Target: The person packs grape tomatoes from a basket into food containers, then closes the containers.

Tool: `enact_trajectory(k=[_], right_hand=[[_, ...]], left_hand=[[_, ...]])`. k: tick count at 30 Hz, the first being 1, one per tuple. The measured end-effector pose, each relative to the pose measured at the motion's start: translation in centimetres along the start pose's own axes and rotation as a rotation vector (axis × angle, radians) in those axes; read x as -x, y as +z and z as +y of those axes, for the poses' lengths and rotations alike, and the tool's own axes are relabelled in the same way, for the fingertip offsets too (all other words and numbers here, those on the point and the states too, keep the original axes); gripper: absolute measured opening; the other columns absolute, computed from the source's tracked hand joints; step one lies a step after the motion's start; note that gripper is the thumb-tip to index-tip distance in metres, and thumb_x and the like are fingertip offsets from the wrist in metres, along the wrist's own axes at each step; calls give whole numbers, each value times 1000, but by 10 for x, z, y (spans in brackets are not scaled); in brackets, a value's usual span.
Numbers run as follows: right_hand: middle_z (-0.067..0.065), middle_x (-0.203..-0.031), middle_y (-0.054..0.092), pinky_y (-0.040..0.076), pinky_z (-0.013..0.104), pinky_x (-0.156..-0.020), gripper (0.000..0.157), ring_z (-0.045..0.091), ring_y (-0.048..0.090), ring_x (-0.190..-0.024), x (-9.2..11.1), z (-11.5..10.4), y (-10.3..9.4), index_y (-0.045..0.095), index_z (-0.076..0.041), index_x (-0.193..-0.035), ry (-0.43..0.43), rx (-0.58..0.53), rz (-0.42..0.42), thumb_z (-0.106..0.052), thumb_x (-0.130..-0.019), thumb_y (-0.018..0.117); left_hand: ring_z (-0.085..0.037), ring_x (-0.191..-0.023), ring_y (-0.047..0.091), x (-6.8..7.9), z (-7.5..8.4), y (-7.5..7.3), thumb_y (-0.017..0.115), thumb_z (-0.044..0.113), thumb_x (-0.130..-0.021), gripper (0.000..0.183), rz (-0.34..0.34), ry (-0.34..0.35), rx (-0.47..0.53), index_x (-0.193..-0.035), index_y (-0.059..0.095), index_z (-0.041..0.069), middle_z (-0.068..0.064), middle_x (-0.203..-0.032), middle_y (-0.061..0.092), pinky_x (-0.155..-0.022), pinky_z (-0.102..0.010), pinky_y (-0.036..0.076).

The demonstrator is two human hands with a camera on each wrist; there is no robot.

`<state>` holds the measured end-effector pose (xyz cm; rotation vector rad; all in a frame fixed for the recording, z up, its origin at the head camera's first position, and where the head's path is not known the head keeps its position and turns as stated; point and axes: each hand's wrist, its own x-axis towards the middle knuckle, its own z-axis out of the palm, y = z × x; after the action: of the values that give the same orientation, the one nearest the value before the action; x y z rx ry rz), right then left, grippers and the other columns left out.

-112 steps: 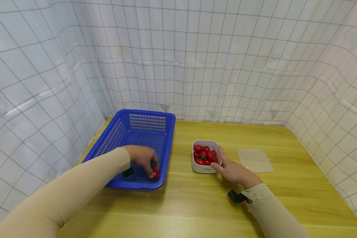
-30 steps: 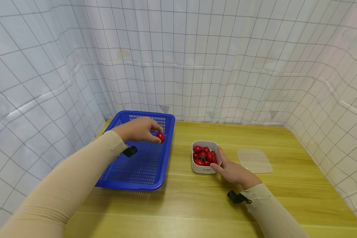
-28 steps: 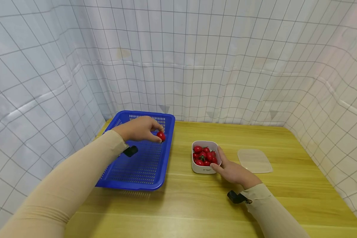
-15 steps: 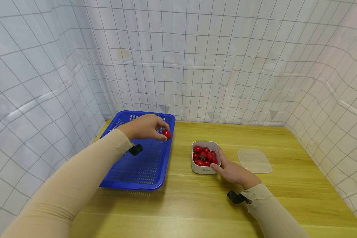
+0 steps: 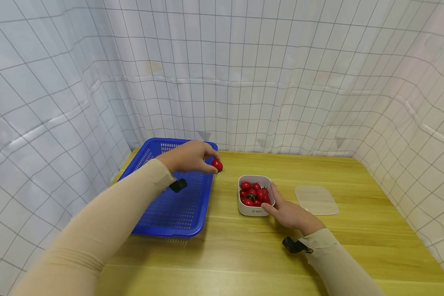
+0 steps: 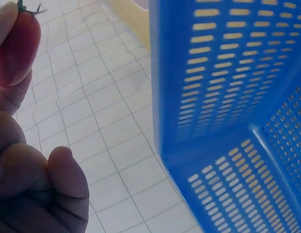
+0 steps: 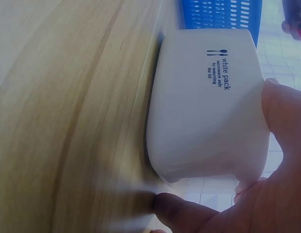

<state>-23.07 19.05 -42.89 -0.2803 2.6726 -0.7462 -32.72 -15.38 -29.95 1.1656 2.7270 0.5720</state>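
My left hand (image 5: 192, 157) pinches a small red tomato (image 5: 217, 165) with a green stalk between thumb and fingertips, just past the right rim of the blue basket (image 5: 201, 220). In the left wrist view the tomato (image 6: 18, 48) hangs stalk-up at the fingertips, the other fingers curled below. My right hand (image 5: 290, 211) holds the near right corner of a small white container (image 5: 252, 211), which stands on the table with several red tomatoes (image 5: 254, 194) inside. In the right wrist view the thumb (image 7: 281, 104) lies at the rim of the container (image 7: 203, 107).
A flat translucent lid (image 5: 317, 200) lies on the wooden table (image 5: 244, 259), right of the container. White gridded curtain (image 5: 244, 82) encloses the back and sides of the table. The basket's high slotted wall (image 6: 223, 63) stands close beside the left hand.
My left hand has taken the tomato from the basket's near right corner, lifted it and carried it rightward over the rim. My right hand and the container have stayed in place.
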Motion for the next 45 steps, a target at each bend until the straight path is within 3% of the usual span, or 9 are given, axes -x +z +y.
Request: enact_trajectory(k=[3, 6, 11, 19, 26, 32, 39, 45], right_hand=[[28, -165, 37, 40, 61, -119, 96, 48, 54, -140, 0, 0, 0, -14, -14, -169, -5, 4, 0, -61, -108, 44], [28, -165, 37, 39, 61, -120, 97, 48, 54, -141, 0, 0, -1, -14, -14, -168, -4, 2, 0, -61, -108, 45], [28, -166, 35, 39, 61, -120, 97, 48, 52, -142, 0, -1, -1, -13, -14, -169, 4, -1, 0, -61, -107, 45], [28, -167, 35, 38, 62, -120, 98, 48, 52, -142, 2, -2, -2, -13, -14, -169, 10, -12, -7, -62, -107, 45], [27, -167, 34, 38, 63, -120, 99, 48, 53, -141, 1, -1, -2, -14, -14, -168, 4, -21, -13, -64, -106, 44], [28, -166, 36, 39, 62, -119, 98, 47, 54, -141, 0, -1, -2, -14, -13, -168, 0, -15, -10, -63, -107, 44], [27, -165, 37, 39, 62, -119, 98, 47, 54, -141, 0, -1, -2, -15, -13, -168, -5, -20, -9, -62, -107, 44], [27, -165, 39, 41, 61, -119, 100, 45, 56, -139, -1, 0, -2, -15, -13, -168, -2, -7, -7, -65, -106, 44]], left_hand=[[-14, -71, 40, -5, 3, 3, 80, 37, -90, 26, 2, 17, -5, -112, 81, 23, 4, -76, 42, -64, -31, 32], [-14, -75, 44, -11, 7, 6, 80, 37, -91, 20, 4, 38, -12, -109, 81, 27, 5, -81, 51, -66, -31, 34], [-16, -81, 49, -21, 16, 12, 79, 37, -92, 22, -8, 54, -3, -110, 82, 24, 2, -91, 62, -69, -31, 38], [-17, -104, 64, -36, 31, 22, 77, 38, -94, 16, -31, 77, 19, -105, 82, 28, 6, -115, 75, -97, -40, 55], [-18, -97, 61, -47, 43, 32, 77, 36, -95, 17, -64, 98, 24, -107, 81, 24, 4, -109, 75, -88, -37, 54], [-17, -98, 63, -58, 50, 41, 74, 37, -96, 24, -96, 76, -7, -116, 79, 23, 3, -112, 76, -84, -34, 55], [-24, -119, 70, -68, 58, 51, 75, 40, -97, 34, -119, 62, -15, -126, 76, 22, -1, -131, 75, -100, -39, 59], [-19, -111, 68, -72, 62, 55, 74, 37, -98, 33, -124, 70, -19, -126, 76, 21, -1, -121, 77, -98, -36, 59]])
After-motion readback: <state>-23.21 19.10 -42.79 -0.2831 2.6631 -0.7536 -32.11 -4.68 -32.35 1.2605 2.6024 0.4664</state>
